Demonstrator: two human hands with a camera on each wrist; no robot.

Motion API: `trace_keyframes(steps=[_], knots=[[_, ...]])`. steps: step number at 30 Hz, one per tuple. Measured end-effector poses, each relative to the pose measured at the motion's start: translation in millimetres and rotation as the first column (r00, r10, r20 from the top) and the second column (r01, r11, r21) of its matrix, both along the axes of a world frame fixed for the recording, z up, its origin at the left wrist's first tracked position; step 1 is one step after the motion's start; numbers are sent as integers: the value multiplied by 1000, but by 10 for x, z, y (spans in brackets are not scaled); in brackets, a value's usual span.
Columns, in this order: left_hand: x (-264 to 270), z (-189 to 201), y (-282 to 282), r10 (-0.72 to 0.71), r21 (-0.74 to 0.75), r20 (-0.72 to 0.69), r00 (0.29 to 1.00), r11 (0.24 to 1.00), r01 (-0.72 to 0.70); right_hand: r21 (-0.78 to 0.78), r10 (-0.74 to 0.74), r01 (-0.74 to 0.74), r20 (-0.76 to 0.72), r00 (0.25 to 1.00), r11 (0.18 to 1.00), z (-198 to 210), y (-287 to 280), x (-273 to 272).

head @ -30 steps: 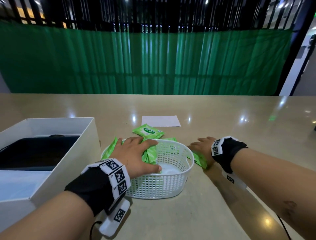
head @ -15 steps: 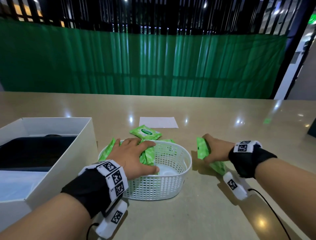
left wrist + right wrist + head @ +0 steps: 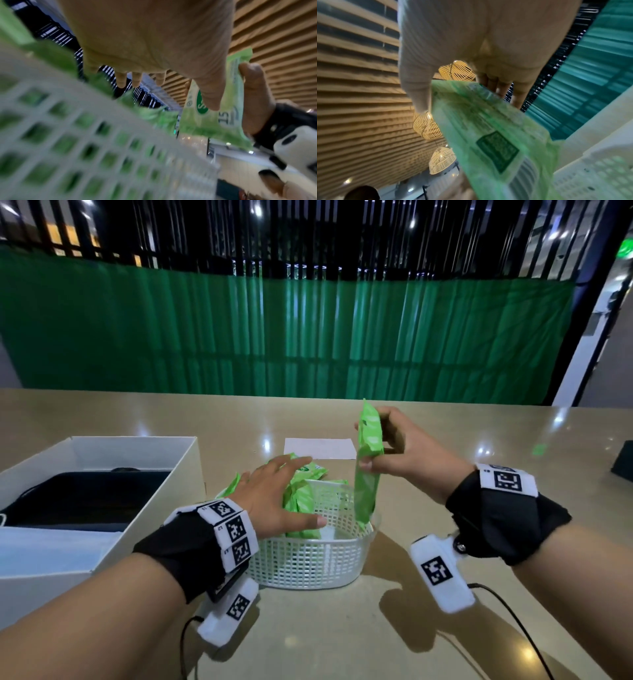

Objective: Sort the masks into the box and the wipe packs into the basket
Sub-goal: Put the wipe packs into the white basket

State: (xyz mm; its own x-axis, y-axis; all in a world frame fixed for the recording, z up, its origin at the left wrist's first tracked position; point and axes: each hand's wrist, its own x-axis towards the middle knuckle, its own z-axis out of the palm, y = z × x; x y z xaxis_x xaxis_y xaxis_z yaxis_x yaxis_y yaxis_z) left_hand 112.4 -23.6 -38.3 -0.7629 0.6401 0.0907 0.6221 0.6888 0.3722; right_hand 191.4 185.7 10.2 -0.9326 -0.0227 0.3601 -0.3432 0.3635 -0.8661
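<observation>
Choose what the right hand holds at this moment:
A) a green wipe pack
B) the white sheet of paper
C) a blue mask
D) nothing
A: the right hand grips a green wipe pack upright over the white basket, thumb on one side and fingers on the other.

A café-like public interior: polished stone counter point(image 3: 342, 628), woven pendant lamps point(image 3: 426, 128), slatted wooden ceiling point(image 3: 359, 94), green curtain point(image 3: 308, 337).

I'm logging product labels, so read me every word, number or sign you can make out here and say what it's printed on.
"15": on the green wipe pack gripped by the right hand.
White script in that pack's green oval: half hidden, unreadable.
Dark green patch on the pack's other face: blurred.
Oval logo on the pack behind the basket: too small.
Wristband squares: coded markers, not text.
</observation>
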Motion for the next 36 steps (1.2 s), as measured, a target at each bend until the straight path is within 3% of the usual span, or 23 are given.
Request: trace_keyframes(steps=[5,7,10,13,20,25,27,30,32,36], knots=[[204,376,-51,-161,376,61,985,918,127,-215,287,-250,162,944,944,-17,-73,18],[260,538,-54,-215,419,-6,977,886,198,-285,405,-337,225,886,897,0,-64,40],[304,773,-22,-282,366,-83,956,884,292,-360,500,-397,259,827,844,24,-42,35],[321,910,76,-361,269,-116,925,885,379,-362,491,-389,255,833,847,12,-48,-7],[268,951,241,-415,23,-136,900,906,422,-306,503,-424,255,826,852,-20,-30,21],[179,910,236,-414,176,-99,905,888,426,-203,415,-371,255,874,906,16,97,19],[156,920,242,-431,226,-131,893,864,451,-105,386,-372,305,871,922,30,108,42],[154,985,241,-430,373,-51,902,829,416,-22,384,-406,376,843,913,-21,102,78],[127,1037,231,-368,400,-34,929,847,350,-32,341,-353,358,869,935,-110,147,59],[-2,1031,215,-174,391,-32,984,904,173,-215,247,-192,272,930,958,-177,216,-14]])
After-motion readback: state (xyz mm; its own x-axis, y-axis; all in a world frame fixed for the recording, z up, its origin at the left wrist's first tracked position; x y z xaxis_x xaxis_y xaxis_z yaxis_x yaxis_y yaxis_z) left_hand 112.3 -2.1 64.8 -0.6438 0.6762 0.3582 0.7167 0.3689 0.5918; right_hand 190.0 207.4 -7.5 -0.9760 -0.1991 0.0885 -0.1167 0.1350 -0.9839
